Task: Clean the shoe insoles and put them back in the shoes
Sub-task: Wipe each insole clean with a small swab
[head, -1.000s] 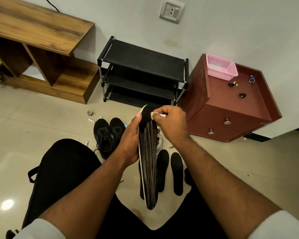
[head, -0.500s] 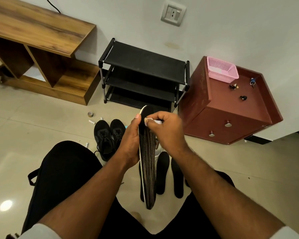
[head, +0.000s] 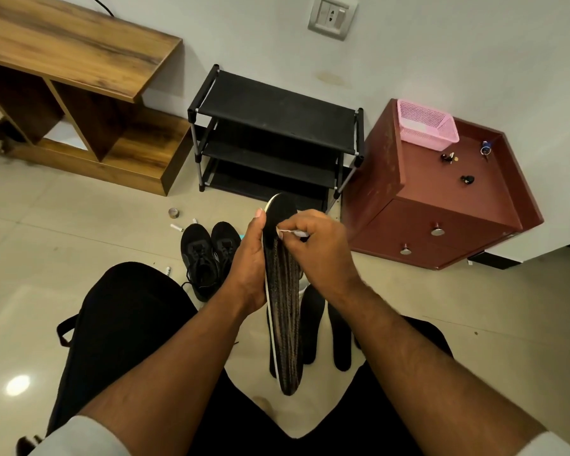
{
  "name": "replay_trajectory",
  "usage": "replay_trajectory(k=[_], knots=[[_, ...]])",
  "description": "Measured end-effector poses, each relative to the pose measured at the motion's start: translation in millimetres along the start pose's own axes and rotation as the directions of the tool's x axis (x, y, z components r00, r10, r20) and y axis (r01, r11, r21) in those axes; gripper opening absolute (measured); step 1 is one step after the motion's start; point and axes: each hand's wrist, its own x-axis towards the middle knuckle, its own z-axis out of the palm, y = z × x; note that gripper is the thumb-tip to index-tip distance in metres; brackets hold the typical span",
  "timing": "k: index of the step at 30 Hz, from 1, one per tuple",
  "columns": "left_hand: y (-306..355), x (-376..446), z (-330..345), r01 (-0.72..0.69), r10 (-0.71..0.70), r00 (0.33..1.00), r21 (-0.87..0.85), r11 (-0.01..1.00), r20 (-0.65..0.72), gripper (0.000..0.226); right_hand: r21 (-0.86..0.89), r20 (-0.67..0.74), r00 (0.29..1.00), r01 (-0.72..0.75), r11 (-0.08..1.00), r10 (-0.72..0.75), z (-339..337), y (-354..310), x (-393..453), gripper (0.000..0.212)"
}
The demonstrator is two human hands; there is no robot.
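While the left hand (head: 249, 258) grips one insole (head: 282, 291) by its edge and holds it upright above the floor, the right hand (head: 316, 248) pinches a small white wipe (head: 292, 232) and presses it against the upper part of the insole's face. Both hands are thus occupied: the left curls round the insole, the right closes on the wipe. The held insole shows a dark toe area above the wipe and a brownish striped surface below it; whether those stripes are dirt or pattern cannot be told.

Below and just beyond the right hand, two further dark insoles (head: 311, 324) lie side by side on the floor (head: 79, 238), partly hidden behind the held one and the forearm. Just beyond the left hand stands a pair of black shoes (head: 208, 255), upright and close together. Their openings face away, so it cannot be confirmed whether they contain anything.

Assessment: the task is judged to be in its cleaning stage. One insole is under treatment near its top end, with the lower length apparently yet to be wiped. The condition of the two floor insoles, cleaned or not, cannot be determined. No insole is seen being refitted; reinsertion into the shoes remains outstanding.
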Motion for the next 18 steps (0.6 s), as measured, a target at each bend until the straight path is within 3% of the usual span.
replay_trajectory(k=[5,12,18], knots=[[-1.7,4.2,-3.4,0.02,-0.02,1.0,0.004,1.0,-0.02,0.07,-0.076,-0.026,0.995,-0.101,0.992,0.099,-4.6,14.4,8.0,0.01],[-0.5,1.8,-3.6,-0.002,0.003,1.0,-0.066,0.998,0.009,0.062,-0.096,0.064,0.986,0.162,0.982,-0.157,0.7,-12.9,-6.0,0.013],[1.6,5.4,-6.0,0.038,-0.04,0.999,-0.07,0.997,-0.027,0.073,-0.163,0.056,0.997,0.061,0.985,-0.052,-3.4,17.6,1.2,0.011]])
